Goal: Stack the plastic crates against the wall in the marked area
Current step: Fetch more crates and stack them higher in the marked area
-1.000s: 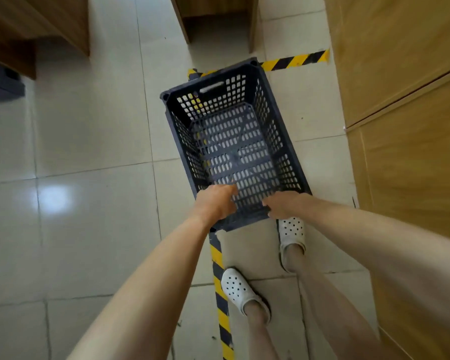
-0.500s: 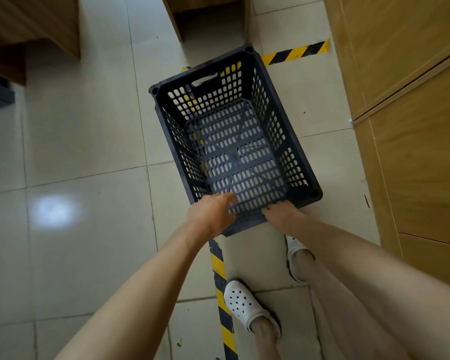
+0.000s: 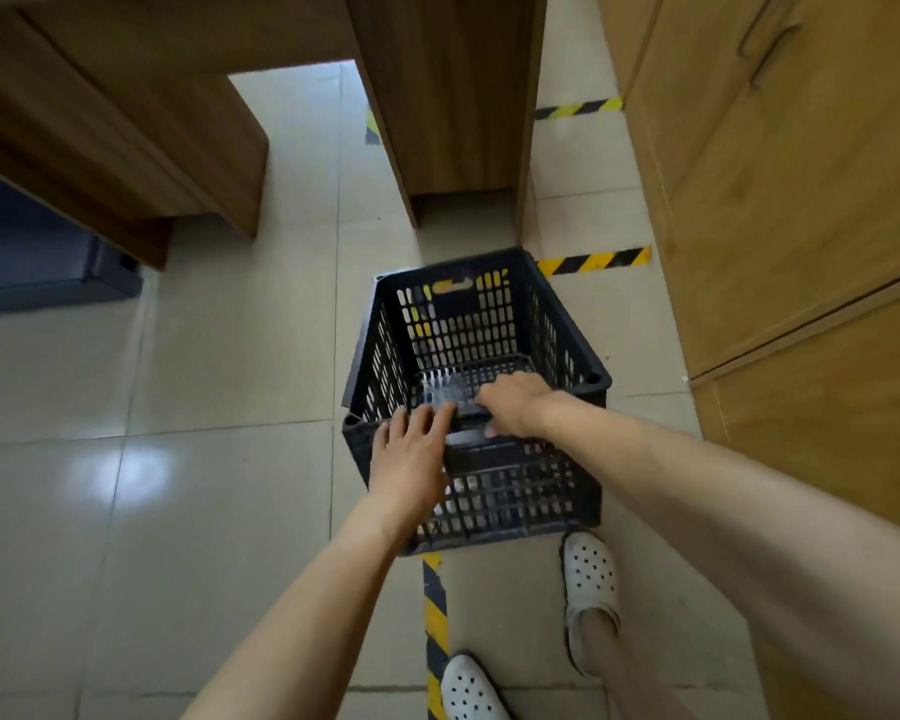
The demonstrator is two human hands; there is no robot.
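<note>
One black crate [image 3: 489, 356] sits on the floor [image 3: 219, 366] inside the striped tape [image 3: 593, 260], left hand [image 3: 411, 454] flat on its rim, right hand [image 3: 510, 402] gripping it; stacking looks barely begun.

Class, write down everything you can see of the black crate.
The black crate looks like moulded plastic, with slotted walls and floor, a handle cutout in its far wall, and nothing visibly inside. It stands upright on the tiled floor amid striped tape lines. The left hand rests flat on its near rim; the right hand grips that rim.
</note>
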